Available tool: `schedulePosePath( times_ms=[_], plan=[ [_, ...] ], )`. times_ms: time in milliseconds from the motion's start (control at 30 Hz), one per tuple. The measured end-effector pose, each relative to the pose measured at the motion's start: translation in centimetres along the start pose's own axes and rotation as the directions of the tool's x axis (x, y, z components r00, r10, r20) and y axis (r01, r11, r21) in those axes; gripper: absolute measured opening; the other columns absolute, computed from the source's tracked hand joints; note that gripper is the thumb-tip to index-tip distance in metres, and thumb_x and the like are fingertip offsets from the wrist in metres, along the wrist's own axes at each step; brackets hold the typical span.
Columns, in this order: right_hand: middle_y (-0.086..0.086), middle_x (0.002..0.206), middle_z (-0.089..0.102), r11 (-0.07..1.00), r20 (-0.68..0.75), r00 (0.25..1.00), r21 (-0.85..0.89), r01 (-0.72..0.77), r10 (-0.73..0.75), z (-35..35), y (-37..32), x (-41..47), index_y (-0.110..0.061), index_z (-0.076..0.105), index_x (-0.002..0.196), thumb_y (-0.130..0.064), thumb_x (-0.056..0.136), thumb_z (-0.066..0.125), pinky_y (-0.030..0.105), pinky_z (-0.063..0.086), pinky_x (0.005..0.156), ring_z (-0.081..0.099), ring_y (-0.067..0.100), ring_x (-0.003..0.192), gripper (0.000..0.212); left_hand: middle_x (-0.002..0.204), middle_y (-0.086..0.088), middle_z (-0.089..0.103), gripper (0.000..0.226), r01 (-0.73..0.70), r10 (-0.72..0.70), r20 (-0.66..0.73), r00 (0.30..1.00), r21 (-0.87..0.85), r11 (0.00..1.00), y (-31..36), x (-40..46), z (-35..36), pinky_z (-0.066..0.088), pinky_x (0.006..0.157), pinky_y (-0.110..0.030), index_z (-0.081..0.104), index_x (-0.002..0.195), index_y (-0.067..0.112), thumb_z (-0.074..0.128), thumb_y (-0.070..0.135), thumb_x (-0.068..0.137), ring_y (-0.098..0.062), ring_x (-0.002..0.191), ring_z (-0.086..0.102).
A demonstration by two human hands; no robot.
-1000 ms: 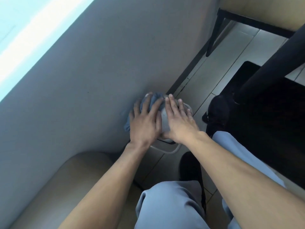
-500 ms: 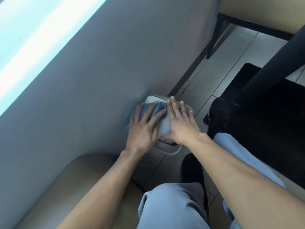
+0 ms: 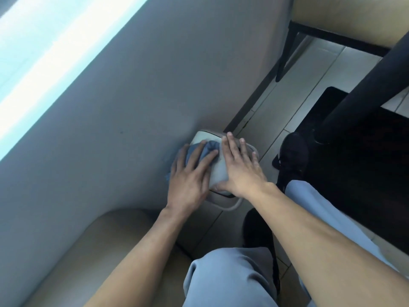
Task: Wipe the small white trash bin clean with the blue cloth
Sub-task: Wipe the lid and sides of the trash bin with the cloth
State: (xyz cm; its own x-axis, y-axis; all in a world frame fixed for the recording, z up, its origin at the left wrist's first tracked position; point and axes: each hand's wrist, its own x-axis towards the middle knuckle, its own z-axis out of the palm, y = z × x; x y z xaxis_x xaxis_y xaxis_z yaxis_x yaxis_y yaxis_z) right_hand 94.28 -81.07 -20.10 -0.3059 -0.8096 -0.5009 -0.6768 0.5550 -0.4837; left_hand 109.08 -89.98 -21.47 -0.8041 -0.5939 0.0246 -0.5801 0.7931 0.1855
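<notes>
Both hands lie flat on the bin point(image 3: 218, 173), left hand point(image 3: 188, 182) pressing cloth point(image 3: 208, 148).

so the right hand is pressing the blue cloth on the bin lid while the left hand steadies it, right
Not quite: the hands are swapped. In the head view the left hand presses the blue cloth on the lid of the small white trash bin, while the right hand lies bare on the lid and steadies it.

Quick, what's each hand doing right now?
Left hand: open, fingers straight, pressing the cloth onto the bin.
Right hand: open, flat on the bin, steadying it.
</notes>
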Motion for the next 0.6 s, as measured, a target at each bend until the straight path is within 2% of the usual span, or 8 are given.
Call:
schedulePosePath(
  times_ms=[67, 133, 167, 267, 367, 433, 500, 600],
  plan=[
    [-0.007, 0.160, -0.040, 1.000, -0.006, 1.000, -0.012, 0.001, -0.001, 0.1, 0.1, 0.0, -0.020, -0.029, 0.155, -0.061, 0.076, 0.077, 0.058, 0.000, 0.125, -0.028, 0.027, 0.152, 0.138, 0.159, 0.000, 0.040, 0.049, 0.172, -0.173, -0.003, 0.985, -0.087, 0.981, -0.4, -0.1, 0.0, 0.041, 0.109, -0.052, 0.042, 0.151, 0.037, 0.033, 0.042, 0.104, -0.037, 0.142, 0.038],
    [-0.007, 0.160, -0.040, 1.000, -0.003, 1.000, -0.018, 0.002, -0.002, 0.1, 0.1, 0.0, -0.019, -0.030, 0.155, -0.061, 0.077, 0.076, 0.058, 0.000, 0.125, -0.028, 0.028, 0.152, 0.138, 0.155, -0.003, 0.044, 0.053, 0.352, -0.354, 0.020, 0.935, -0.174, 0.920, 0.1, 1.7, 0.3, 0.040, 0.110, -0.051, 0.036, 0.154, 0.036, 0.025, 0.044, 0.103, -0.037, 0.137, 0.044],
    [-0.007, 0.160, -0.040, 1.000, 0.005, 1.000, -0.015, 0.001, -0.001, 0.0, 0.1, 0.0, -0.019, -0.030, 0.154, -0.061, 0.077, 0.076, 0.057, 0.000, 0.125, -0.028, 0.028, 0.152, 0.138, 0.153, -0.003, 0.046, 0.054, 0.396, -0.399, 0.025, 0.916, -0.191, 0.898, 0.6, 2.9, 0.2, 0.041, 0.108, -0.050, 0.035, 0.154, 0.035, 0.024, 0.042, 0.102, -0.037, 0.133, 0.047],
    [-0.006, 0.158, -0.043, 1.000, 0.015, 1.000, -0.009, -0.009, 0.009, 0.0, 0.0, 0.0, -0.019, -0.031, 0.154, -0.060, 0.079, 0.075, 0.058, 0.000, 0.125, -0.030, 0.028, 0.151, 0.136, 0.155, -0.003, 0.045, 0.052, 0.351, -0.348, 0.047, 0.936, -0.148, 0.925, 2.1, 5.2, -0.3, 0.042, 0.106, -0.053, 0.035, 0.154, 0.035, 0.030, 0.037, 0.102, -0.039, 0.134, 0.044],
    [-0.006, 0.158, -0.044, 1.000, 0.018, 1.000, -0.021, -0.002, 0.003, -0.1, 0.1, 0.1, -0.018, -0.030, 0.154, -0.060, 0.080, 0.074, 0.057, 0.000, 0.125, -0.030, 0.028, 0.151, 0.135, 0.161, 0.003, 0.038, 0.046, 0.120, -0.120, 0.008, 0.993, -0.027, 0.992, 2.4, 3.0, -0.3, 0.037, 0.110, -0.056, 0.042, 0.151, 0.036, 0.041, 0.032, 0.105, -0.040, 0.144, 0.034],
    [-0.006, 0.159, -0.042, 1.000, 0.021, 1.000, -0.023, 0.007, -0.006, -0.2, 0.1, 0.0, -0.019, -0.029, 0.155, -0.062, 0.078, 0.074, 0.057, -0.001, 0.125, -0.028, 0.028, 0.151, 0.136, 0.160, 0.005, 0.039, 0.045, 0.014, -0.014, -0.020, 1.000, -0.019, 1.000, 1.1, 0.7, -0.1, 0.037, 0.111, -0.055, 0.047, 0.149, 0.035, 0.042, 0.033, 0.105, -0.039, 0.146, 0.033],
    [-0.006, 0.159, -0.041, 1.000, 0.010, 1.000, -0.029, 0.009, -0.009, 0.1, 0.1, 0.0, -0.019, -0.030, 0.155, -0.062, 0.077, 0.075, 0.058, -0.001, 0.125, -0.029, 0.028, 0.151, 0.137, 0.159, 0.002, 0.041, 0.046, 0.087, -0.090, -0.026, 0.996, -0.088, 0.992, -0.2, -0.2, -0.1, 0.040, 0.110, -0.051, 0.048, 0.149, 0.034, 0.037, 0.037, 0.104, -0.037, 0.142, 0.039],
    [-0.005, 0.158, -0.044, 0.999, 0.023, 1.000, -0.036, 0.000, 0.001, 0.3, -0.1, 0.0, -0.018, -0.032, 0.153, -0.062, 0.079, 0.074, 0.058, -0.002, 0.124, -0.030, 0.029, 0.150, 0.137, 0.153, -0.004, 0.047, 0.055, 0.381, -0.386, 0.017, 0.922, -0.198, 0.903, 0.4, 2.2, -0.2, 0.042, 0.107, -0.049, 0.040, 0.153, 0.033, 0.026, 0.043, 0.101, -0.037, 0.131, 0.048]
  ],
)
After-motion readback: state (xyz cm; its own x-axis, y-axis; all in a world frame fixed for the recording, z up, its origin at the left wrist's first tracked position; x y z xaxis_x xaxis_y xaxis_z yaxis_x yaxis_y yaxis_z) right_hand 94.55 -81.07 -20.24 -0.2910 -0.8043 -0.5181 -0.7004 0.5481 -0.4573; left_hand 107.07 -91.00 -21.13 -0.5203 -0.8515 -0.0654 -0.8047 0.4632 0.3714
